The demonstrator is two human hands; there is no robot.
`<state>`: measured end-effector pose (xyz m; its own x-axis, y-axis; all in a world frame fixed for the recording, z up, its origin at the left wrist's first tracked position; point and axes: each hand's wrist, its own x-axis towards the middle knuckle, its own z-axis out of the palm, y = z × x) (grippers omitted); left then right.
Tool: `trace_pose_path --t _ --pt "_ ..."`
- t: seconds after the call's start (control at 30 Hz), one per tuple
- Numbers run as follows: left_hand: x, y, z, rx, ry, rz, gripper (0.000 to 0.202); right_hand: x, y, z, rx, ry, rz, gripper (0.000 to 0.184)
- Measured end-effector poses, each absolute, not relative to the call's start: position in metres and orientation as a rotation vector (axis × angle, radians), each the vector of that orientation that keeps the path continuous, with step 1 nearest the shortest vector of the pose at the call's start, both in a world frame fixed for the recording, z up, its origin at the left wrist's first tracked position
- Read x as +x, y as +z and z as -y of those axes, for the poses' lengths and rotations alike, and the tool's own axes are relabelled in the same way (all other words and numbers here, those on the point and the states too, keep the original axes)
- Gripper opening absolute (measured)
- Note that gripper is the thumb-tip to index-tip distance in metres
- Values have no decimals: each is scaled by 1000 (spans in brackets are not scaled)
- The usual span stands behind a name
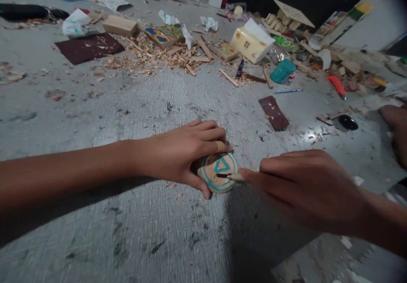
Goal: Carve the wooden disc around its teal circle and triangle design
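Note:
A small round wooden disc (218,172) lies on the grey floor, painted with a teal ring and a teal triangle. My left hand (178,153) reaches in from the left and grips the disc, thumb under its near edge and fingers over its far edge. My right hand (302,187) comes from the right and pinches a thin paintbrush (229,176). The brush's dark tip rests on the disc's face just below the triangle.
Wood shavings (152,56), sticks, painted wooden blocks (163,35), sandpaper sheets (88,46), a tissue pack (251,41), a teal cup (282,71) and a stick house model (286,20) litter the far floor. A small sandpaper piece (274,113) lies beyond the disc. Another person's hand (396,124) shows at right.

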<state>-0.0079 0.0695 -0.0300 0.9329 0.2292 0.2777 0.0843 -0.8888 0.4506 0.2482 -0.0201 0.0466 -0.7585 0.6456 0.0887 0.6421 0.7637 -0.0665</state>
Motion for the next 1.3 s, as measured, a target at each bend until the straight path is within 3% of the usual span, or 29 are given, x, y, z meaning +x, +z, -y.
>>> trace_pose_path --t 0.13,0.3,0.4,0.47,0.6,0.7,0.83,1.0,1.17,1.3 --pt "-8 -29 -70 2648 464 -214 82 240 51 19 -1041 82 2844 40" --pt "-9 -28 -70 2634 470 -200 78 229 58 29 -591 -352 3133 27" --pt "-9 -28 -70 2610 485 -162 75 221 63 25 -334 -428 3267 18" --pt "-8 -27 -70 2603 470 -147 73 220 65 14 -341 -338 3264 17" --pt "-8 -26 -70 2609 441 -170 68 232 61 -15 -657 303 3133 29" --pt "-8 -28 -70 2616 445 -169 69 247 50 -17 -793 606 2978 27" --pt "-9 -30 -70 2628 466 -178 73 258 30 7 -978 577 2775 17" --pt "-9 -30 -69 2624 471 -179 75 256 11 31 -1066 472 2567 17" --pt "-10 -29 -68 2615 466 -184 75 253 3 40 -1187 710 2366 12" --pt "-10 -30 -68 2606 477 -197 75 251 -4 47 -1294 852 2237 19"
